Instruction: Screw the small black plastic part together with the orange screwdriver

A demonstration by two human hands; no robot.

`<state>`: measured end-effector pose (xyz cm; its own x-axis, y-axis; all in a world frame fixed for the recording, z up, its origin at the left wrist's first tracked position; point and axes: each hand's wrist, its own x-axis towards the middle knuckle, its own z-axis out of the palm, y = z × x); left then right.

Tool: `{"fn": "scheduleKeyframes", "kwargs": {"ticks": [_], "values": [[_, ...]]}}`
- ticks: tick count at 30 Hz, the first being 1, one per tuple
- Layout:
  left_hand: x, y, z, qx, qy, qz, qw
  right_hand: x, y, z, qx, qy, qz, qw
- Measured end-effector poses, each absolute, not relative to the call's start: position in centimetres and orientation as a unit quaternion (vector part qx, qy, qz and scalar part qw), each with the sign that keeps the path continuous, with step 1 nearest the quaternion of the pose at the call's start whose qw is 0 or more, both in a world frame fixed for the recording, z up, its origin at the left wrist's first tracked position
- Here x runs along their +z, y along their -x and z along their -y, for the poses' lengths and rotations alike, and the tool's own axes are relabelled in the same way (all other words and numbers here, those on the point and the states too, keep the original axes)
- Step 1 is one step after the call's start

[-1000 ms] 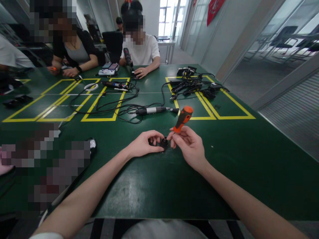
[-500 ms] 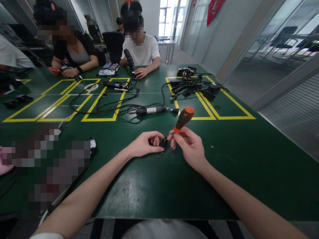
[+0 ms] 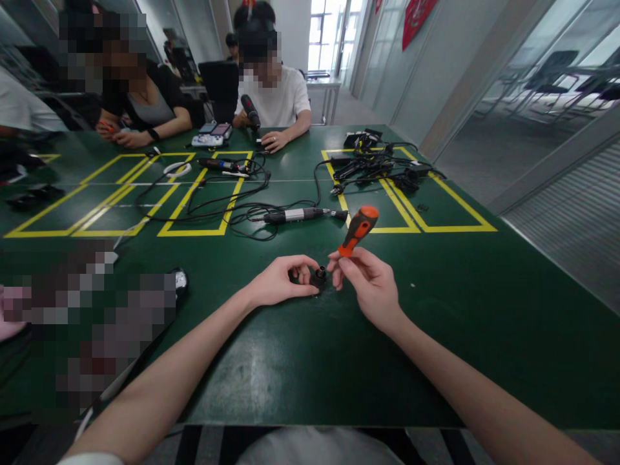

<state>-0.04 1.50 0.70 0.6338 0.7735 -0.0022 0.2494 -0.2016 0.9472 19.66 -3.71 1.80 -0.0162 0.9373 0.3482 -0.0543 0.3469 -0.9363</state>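
Observation:
A small dark round part with a raised ring on top rests on the green table. Thumb and fingers of my left hand are closed around it from the left. My right hand grips a screwdriver near the lower end of its orange and black handle. The handle leans up and to the right, and the shaft cannot be made out behind my fingers. My right fingertips are just right of the dark part; whether the screwdriver's tip touches it is hidden.
A grey and black corded tool lies beyond my hands. Tangled black cables are heaped at the back right, in yellow-taped areas. A second corded tool lies farther left. Across the table, one person holds a power screwdriver; another sits left.
The screwdriver's handle has turned about its length, so a different orange patch shows, and my right fingers have shifted slightly. My left hand and the dark part stay in place.

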Motion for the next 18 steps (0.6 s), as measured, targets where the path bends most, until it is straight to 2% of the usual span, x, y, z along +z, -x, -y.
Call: {"fn": "scheduleKeyframes", "kwargs": {"ticks": [18], "values": [[0.61, 0.02, -1.53, 0.245, -0.731, -0.35, 0.531, 1.9, -19.48, 3.92, 0.415, 0.396, 0.571, 0.586]]}}
